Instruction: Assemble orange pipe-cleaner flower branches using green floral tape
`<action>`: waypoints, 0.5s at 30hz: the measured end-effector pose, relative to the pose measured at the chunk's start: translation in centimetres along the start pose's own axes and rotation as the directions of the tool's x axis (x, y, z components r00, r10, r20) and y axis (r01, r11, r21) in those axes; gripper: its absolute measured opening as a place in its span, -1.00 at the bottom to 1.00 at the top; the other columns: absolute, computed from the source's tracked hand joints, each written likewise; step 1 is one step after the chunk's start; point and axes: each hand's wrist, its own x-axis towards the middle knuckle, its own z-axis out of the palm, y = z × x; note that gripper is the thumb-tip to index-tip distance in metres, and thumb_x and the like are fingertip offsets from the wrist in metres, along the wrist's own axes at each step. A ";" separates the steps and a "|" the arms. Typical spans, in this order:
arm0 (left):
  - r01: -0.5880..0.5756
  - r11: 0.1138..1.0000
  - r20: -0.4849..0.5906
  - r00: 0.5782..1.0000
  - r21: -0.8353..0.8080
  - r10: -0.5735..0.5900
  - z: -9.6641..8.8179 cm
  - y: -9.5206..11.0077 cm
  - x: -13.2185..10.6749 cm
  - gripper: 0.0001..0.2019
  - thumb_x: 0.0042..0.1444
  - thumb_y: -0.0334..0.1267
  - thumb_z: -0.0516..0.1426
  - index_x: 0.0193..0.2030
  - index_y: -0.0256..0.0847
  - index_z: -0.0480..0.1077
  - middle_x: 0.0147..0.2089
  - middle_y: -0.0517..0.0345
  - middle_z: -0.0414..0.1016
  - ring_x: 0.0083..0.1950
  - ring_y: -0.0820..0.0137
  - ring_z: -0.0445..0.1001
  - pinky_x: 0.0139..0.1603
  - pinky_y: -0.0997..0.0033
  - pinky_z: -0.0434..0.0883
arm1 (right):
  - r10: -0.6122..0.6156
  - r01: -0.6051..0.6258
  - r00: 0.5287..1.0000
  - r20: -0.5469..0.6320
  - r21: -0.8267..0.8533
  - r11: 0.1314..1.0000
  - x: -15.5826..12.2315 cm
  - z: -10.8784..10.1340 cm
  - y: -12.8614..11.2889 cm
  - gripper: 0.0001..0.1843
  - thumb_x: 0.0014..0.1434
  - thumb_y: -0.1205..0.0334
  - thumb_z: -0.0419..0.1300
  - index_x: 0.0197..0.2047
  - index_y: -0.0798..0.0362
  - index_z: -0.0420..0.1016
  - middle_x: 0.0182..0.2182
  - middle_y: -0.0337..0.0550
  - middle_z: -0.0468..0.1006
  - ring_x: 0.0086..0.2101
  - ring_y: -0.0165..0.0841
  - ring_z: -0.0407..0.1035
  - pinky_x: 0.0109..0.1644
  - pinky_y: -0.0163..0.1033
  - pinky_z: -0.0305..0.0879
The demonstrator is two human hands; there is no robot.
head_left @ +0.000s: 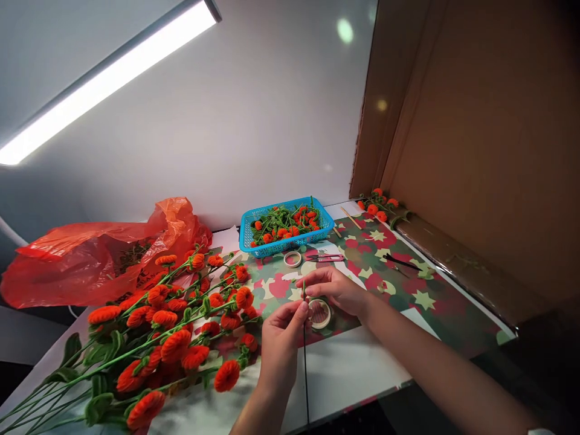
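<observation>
Pinched between thumb and forefinger of bare left hand (283,332): thin, straight, dark wire-like stem (306,374) with green upper end, near upright, running well below same hand. At green end, fingers bent close: right hand (338,292); unable to tell whether pressed onto it. Just below right hand: round cream tape roll (328,316). Judged light, slim, fairly stiff; best held near top, with sway likely lower down.
</observation>
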 end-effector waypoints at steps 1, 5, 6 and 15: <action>-0.010 1.000 -0.002 1.000 0.007 0.010 0.0 0.0 0.0 -0.77 -0.17 -0.18 0.32 -0.41 -0.30 0.54 -0.55 0.19 0.44 -0.52 0.56 0.33 -0.46 0.57 0.34 | -0.002 0.002 1.000 -0.002 -0.005 1.000 0.0 0.1 0.0 -0.73 -0.13 0.22 0.37 -0.30 0.12 0.57 -0.40 -0.18 0.53 -0.38 -0.42 0.39 -0.27 -0.31 0.26; -0.011 1.000 -0.011 1.000 0.018 0.011 0.0 -0.1 0.0 -0.76 -0.17 -0.16 0.32 -0.41 -0.31 0.53 -0.53 0.17 0.45 -0.53 0.57 0.31 -0.47 0.57 0.33 | -0.034 0.030 0.999 -0.042 -0.090 0.995 -0.1 0.7 -0.3 -0.73 -0.10 0.11 0.36 -0.37 0.13 0.57 -0.41 -0.18 0.51 -0.38 -0.42 0.37 -0.25 -0.30 0.23; -0.004 1.000 -0.011 1.000 0.015 0.005 0.0 -0.1 0.0 -0.75 -0.17 -0.16 0.32 -0.40 -0.31 0.53 -0.52 0.17 0.45 -0.53 0.57 0.30 -0.47 0.56 0.33 | -0.040 0.035 0.998 -0.047 -0.114 0.993 -0.1 0.8 -0.4 -0.72 -0.10 0.09 0.36 -0.39 0.13 0.56 -0.42 -0.19 0.51 -0.38 -0.43 0.36 -0.26 -0.30 0.23; 0.019 1.000 0.017 1.000 0.004 -0.019 0.0 0.0 -0.2 -0.75 -0.15 -0.15 0.31 -0.40 -0.31 0.51 -0.52 0.18 0.43 -0.53 0.57 0.30 -0.48 0.55 0.32 | -0.048 0.053 0.998 0.030 -0.193 0.980 -0.2 1.0 -0.7 -0.66 -0.11 0.02 0.35 -0.51 0.16 0.47 -0.54 -0.27 0.39 -0.50 -0.48 0.27 -0.40 -0.34 0.16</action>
